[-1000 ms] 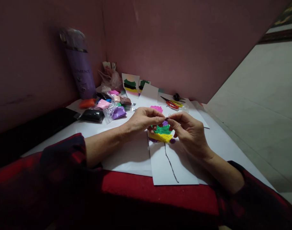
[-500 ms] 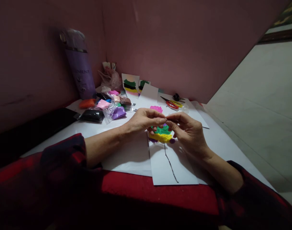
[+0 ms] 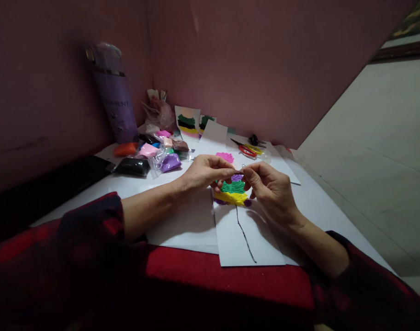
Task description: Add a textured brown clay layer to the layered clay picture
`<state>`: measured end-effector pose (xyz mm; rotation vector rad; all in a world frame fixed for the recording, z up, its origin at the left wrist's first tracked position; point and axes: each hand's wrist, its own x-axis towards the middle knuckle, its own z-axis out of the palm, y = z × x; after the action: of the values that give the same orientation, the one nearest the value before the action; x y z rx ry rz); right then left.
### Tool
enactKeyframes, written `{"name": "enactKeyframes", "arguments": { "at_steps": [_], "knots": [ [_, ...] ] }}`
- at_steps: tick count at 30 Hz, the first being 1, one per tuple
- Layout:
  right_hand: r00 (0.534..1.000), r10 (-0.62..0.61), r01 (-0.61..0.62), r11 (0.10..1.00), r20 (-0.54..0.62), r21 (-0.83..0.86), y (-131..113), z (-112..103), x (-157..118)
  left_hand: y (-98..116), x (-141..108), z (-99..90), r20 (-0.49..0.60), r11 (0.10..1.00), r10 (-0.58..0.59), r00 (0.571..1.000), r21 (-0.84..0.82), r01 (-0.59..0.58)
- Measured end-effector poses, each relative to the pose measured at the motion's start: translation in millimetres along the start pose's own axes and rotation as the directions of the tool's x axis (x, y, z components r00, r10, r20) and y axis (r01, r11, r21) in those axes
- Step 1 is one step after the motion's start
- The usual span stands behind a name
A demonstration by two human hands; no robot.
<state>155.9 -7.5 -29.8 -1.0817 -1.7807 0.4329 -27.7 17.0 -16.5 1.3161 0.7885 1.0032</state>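
Observation:
Above a white card (image 3: 230, 243), my left hand (image 3: 208, 172) and my right hand (image 3: 270, 186) meet fingertip to fingertip. Both pinch a thin dark strip of modelling clay (image 3: 239, 173), one end in each hand; its exact shape is too small to make out. On the card below are textured bands of clay: pink (image 3: 225, 157), purple (image 3: 236, 177), green (image 3: 233, 187) and yellow (image 3: 232, 198). Dark purple clay shows at the yellow band's ends. A thin black line (image 3: 243, 235) runs from there towards the card's near edge. My fingers partly cover the upper bands.
Left of the hands lie several bags of coloured clay, among them black (image 3: 132, 166) and purple (image 3: 170, 162). Behind them stands a purple bottle (image 3: 116, 105). Red-handled scissors (image 3: 247, 151) lie at the back, near small pictures (image 3: 188, 123) by the wall.
My fingertips have drawn slightly apart, and more of the dark strip shows between them. The right thumb has shifted a little upward. The card stays in place.

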Motion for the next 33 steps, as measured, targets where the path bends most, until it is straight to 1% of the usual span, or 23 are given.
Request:
{"name": "enactKeyframes", "arguments": {
  "at_steps": [5, 8, 11, 17, 20, 26, 29, 33],
  "knots": [
    [0.999, -0.041, 0.041, 0.994, 0.007, 0.103, 3.4, 3.3, 0.1, -1.3, -0.1, -1.3, 0.023, 1.0, 0.001, 1.0, -0.007, -0.001],
    [0.997, -0.08, 0.08, 0.993, -0.002, 0.086, 3.1, 3.1, 0.1, -1.2, -0.5, -1.1, 0.051, 1.0, 0.009, 0.999, -0.016, -0.009],
    [0.995, -0.103, 0.104, 0.993, -0.014, 0.054, 1.9, 2.1, 0.2, -0.8, -1.1, -0.6, 0.05, 1.0, 0.013, 0.999, -0.02, -0.012],
    [0.994, -0.093, 0.094, 0.995, -0.064, 0.02, 0.1, 1.3, -0.3, -0.9, -2.5, -0.9, 0.043, 0.999, -0.034, 0.999, 0.01, 0.033],
    [0.996, -0.078, 0.078, 0.997, -0.053, -0.006, -1.2, 0.6, -0.5, -1.0, -1.9, -1.3, 0.038, 1.0, -0.012, 0.999, 0.025, 0.011],
    [0.999, -0.029, 0.029, 0.999, -0.024, -0.018, -3.8, -0.4, -0.7, -0.1, -1.1, -0.8, -0.002, 1.0, 0.017, 1.0, -0.008, -0.017],
    [0.999, -0.017, 0.017, 1.0, -0.047, 0.004, -5.5, 0.1, -1.2, 0.7, -2.1, -0.5, 0.022, 1.0, 0.016, 1.0, -0.02, -0.016],
    [0.998, -0.021, 0.022, 1.0, -0.052, 0.019, -6.7, 0.7, -1.9, 1.6, -3.2, 0.1, 0.061, 1.0, -0.018, 0.998, -0.003, 0.018]
  ]
}}
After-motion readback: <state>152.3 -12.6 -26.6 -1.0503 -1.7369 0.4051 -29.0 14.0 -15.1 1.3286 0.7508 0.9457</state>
